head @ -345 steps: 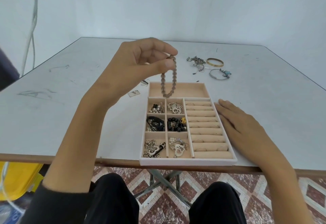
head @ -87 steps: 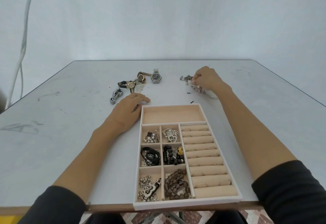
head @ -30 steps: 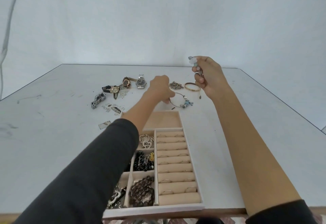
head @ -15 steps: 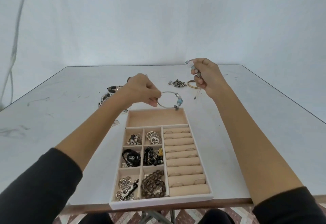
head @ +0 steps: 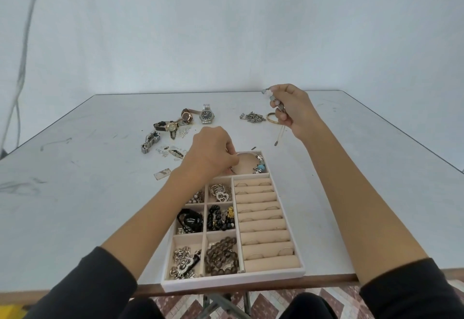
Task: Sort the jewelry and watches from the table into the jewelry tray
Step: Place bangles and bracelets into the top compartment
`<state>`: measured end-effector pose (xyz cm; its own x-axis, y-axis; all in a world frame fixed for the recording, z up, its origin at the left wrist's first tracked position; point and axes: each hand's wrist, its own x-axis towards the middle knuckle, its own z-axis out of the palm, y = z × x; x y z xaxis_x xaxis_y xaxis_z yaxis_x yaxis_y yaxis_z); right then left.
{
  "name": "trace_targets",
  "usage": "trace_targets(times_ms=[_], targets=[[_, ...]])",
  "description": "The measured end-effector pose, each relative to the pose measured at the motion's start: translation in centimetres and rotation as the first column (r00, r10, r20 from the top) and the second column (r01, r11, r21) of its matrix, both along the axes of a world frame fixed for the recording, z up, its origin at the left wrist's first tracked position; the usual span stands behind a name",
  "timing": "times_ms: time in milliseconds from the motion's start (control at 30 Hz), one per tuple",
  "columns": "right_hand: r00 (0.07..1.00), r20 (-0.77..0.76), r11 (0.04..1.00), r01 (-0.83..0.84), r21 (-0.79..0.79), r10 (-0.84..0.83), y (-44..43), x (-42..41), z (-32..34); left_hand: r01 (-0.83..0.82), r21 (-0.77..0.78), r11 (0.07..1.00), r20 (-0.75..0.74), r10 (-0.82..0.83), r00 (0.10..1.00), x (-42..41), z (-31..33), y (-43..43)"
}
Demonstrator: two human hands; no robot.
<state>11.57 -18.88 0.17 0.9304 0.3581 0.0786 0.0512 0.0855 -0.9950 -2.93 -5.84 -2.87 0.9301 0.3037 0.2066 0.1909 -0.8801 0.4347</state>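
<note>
Parked at the near edge of the surface (head: 75, 193): white-rimmed jewelry tray (head: 233, 282), beige inside. Pinched by the left hand (head: 212, 154) low in its far long compartment: silver bangle (head: 261, 166), blue charms toward the right wall. Raised in the right hand (head: 291, 110): pale beaded strand (head: 270, 96), thin cord dangling. Packed into the small cells: chains, black beads, brown bead bracelet (head: 221, 256). Scattered beyond the tray: steel watch (head: 207, 115), rose-gold watch (head: 186, 116), dark-strapped watch (head: 170, 126), metal link band (head: 150, 142), chain piece (head: 252, 117), gold bangle (head: 271, 118).

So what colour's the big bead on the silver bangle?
The bead is turquoise blue; see head view.
</note>
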Motion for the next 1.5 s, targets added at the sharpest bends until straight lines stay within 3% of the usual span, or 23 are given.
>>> trace_targets(times_ms=[200, 367, 633, 833, 1133, 1500], targets=[[1.0, 0.015, 1.0, -0.005, -0.012, 0.005, 0.1, 0.1, -0.1, -0.017, 0.162, 0.987, -0.052, 0.026, 0.998, 0.0, -0.3, -0.4], [1.0, 0.011, 1.0, -0.015, -0.019, 0.015, 0.3, 0.0, 0.0, -0.023, 0.2, 0.98, -0.054, 0.034, 0.998, -0.4, 0.1, -0.4], [1.0, 0.02, 0.999, -0.021, -0.034, 0.021, 0.3, 0.0, -0.1, 0.033, 0.096, 0.995, -0.096, -0.024, 0.995, -0.3, 0.5, -0.8], [0.999, 0.021, 0.999, -0.024, -0.041, 0.025, 0.4, -0.1, -0.1, 0.061, 0.145, 0.988, -0.074, -0.051, 0.996, -0.4, 0.4, -1.9], [0.999, 0.028, 0.999, -0.017, -0.052, 0.018, 0.3, -0.2, -0.1, 0.112, 0.031, 0.993, -0.11, -0.108, 0.988, -0.7, 1.1, -2.4], [0.999, 0.036, 0.998, -0.016, -0.068, 0.019, 0.3, -0.3, -0.1, 0.123, 0.013, 0.992, -0.103, -0.121, 0.987, -0.1, 1.0, -2.5]])
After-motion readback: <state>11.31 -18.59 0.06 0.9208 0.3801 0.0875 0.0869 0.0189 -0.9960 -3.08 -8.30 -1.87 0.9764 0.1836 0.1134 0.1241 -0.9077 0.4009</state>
